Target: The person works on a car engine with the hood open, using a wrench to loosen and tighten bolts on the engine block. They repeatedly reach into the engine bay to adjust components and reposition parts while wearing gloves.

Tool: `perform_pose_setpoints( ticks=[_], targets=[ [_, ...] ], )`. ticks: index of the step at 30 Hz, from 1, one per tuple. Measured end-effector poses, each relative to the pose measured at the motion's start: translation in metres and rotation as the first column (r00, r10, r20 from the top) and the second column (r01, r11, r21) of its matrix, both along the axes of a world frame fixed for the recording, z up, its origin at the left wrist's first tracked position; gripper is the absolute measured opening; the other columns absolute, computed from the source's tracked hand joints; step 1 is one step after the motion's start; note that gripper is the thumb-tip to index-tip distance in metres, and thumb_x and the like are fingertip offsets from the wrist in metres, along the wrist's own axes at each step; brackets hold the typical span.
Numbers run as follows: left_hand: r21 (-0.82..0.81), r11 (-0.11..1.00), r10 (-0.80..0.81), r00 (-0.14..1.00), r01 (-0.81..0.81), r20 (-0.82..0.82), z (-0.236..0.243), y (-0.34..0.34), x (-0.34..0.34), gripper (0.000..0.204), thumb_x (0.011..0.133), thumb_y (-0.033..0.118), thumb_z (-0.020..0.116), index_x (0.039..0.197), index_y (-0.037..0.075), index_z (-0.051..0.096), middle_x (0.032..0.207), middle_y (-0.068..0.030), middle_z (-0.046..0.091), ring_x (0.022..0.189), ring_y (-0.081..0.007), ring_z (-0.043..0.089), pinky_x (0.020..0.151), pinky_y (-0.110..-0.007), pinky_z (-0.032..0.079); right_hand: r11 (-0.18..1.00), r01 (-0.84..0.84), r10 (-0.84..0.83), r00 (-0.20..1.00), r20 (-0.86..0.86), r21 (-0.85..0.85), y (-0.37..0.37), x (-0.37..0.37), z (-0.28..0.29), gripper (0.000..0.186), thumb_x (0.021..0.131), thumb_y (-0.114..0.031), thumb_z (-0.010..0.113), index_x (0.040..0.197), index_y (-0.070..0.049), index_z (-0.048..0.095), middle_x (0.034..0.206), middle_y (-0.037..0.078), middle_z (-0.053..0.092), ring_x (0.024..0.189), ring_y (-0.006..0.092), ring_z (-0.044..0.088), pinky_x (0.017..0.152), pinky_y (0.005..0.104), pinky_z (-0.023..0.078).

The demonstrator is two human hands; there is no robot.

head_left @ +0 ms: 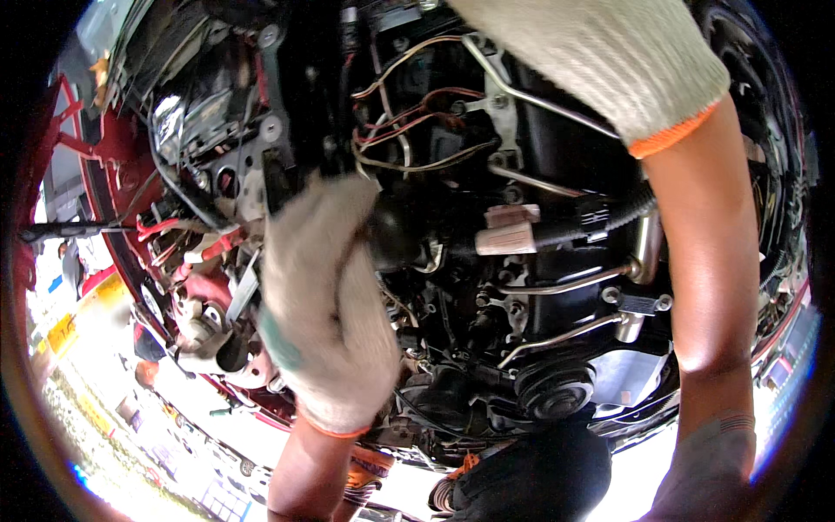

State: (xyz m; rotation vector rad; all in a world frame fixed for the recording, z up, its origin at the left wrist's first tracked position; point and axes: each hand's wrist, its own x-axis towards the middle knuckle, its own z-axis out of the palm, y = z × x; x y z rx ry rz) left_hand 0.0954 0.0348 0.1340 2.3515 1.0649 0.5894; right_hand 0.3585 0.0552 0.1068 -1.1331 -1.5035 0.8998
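My left hand [326, 300], in a pale knitted work glove with an orange cuff and a green patch, reaches into a car's engine bay. Motion smears it, and its fingers point away from me into the dark gap beside the black engine cover [565, 148]. Whatever they touch is hidden. My right hand [600, 65], gloved alike, stretches over the far right of the engine; its fingers lie beyond the top edge. Between the hands run bare metal pipes [565, 283], thin loose wires [417, 161] and a black corrugated hose [617, 217] beside a pale wrapped piece [507, 237].
A ribbed round black part [557, 389] sits at the near side of the engine. Red bodywork [96, 165] borders the bay at left, with red-covered cables [209, 248] inside it. A dark-clothed leg [531, 474] shows below. Bright ground lies at lower left.
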Motion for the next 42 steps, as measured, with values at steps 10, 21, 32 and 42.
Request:
perform_pose_setpoints(
  ticks=[10,21,32,42],
  targets=[
    [-0.354,0.918,0.150,0.983,-0.178,-0.106,-0.049,-0.041,-0.042,0.070,0.090,0.003,0.060,0.153,-0.010,0.035,0.146,-0.0371,0.046,0.139,-0.0519,0.044,0.119,-0.050,0.033,0.972,0.230,-0.108,0.606,0.788,-0.044,0.005,-0.051,0.057,0.013,0.092,-0.011,0.070,0.100,-0.003,0.075,0.105,0.011,0.072,0.095,0.0235,0.071,0.082,0.0355,0.061],
    [-0.255,0.957,0.172,0.977,-0.136,0.125,-0.093,-0.048,-0.066,0.046,0.101,0.010,0.055,0.142,-0.009,0.050,0.134,-0.0340,0.060,0.127,-0.0483,0.058,0.112,-0.046,0.045,1.000,-0.005,0.000,0.503,0.864,0.003,0.011,-0.030,0.025,0.022,0.097,-0.004,0.066,0.117,-0.007,0.075,0.135,0.009,0.064,0.114,0.0205,0.067,0.092,0.0309,0.058],
    [-0.507,0.815,0.224,0.960,-0.280,-0.170,-0.084,-0.043,-0.047,0.041,0.110,0.020,0.043,0.150,0.009,0.049,0.140,-0.0322,0.056,0.130,-0.0491,0.054,0.112,-0.051,0.043,0.934,-0.342,0.012,0.326,0.945,0.106,0.051,-0.065,0.024,0.022,0.092,-0.019,0.071,0.113,-0.014,0.075,0.114,0.009,0.071,0.115,0.0276,0.066,0.105,0.0405,0.051],
    [-0.174,0.951,0.225,0.958,-0.255,-0.176,-0.086,-0.041,-0.055,0.040,0.101,0.009,0.055,0.141,0.002,0.056,0.128,-0.0319,0.063,0.116,-0.0485,0.064,0.106,-0.052,0.048,0.862,-0.408,0.358,0.070,0.931,-0.301,0.110,-0.073,-0.016,0.046,0.091,-0.046,0.067,0.097,-0.001,0.075,0.098,0.019,0.074,0.093,0.0366,0.072,0.086,0.0444,0.058]
  ],
)
